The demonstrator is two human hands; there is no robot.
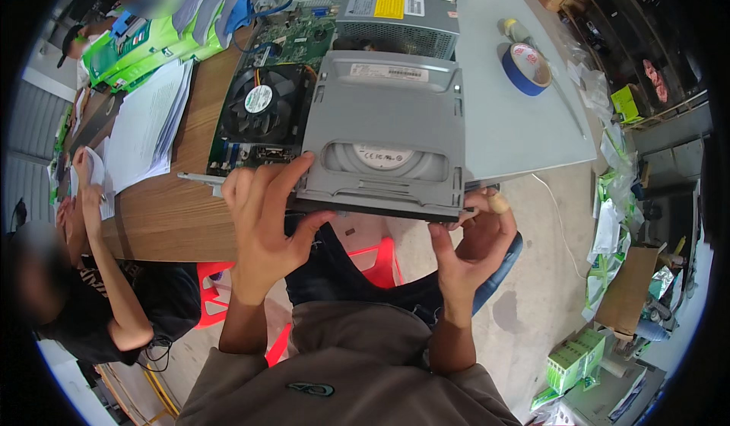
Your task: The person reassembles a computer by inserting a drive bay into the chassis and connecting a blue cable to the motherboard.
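Note:
A flat silver-grey optical drive (pixel 384 118) lies in front of me over an open computer chassis, its dark front edge toward me. My left hand (pixel 266 236) grips its near left corner, index finger on the side and thumb by the front edge. At the near right corner, my right hand (pixel 475 247) has bent fingers against the edge; one fingertip has a pale covering. Left of the drive is a black cooling fan (pixel 266 105) beside a green circuit board (pixel 300 34). Behind the drive stands a metal power supply (pixel 399 15) with a yellow label.
A blue tape roll (pixel 526 68) and a screwdriver (pixel 521 32) lie on the grey surface (pixel 532 137) at right. Paper stacks (pixel 148 125) and green packages (pixel 144 53) cover the left. Another person (pixel 84 297) sits at left. A red stool (pixel 380 262) is below.

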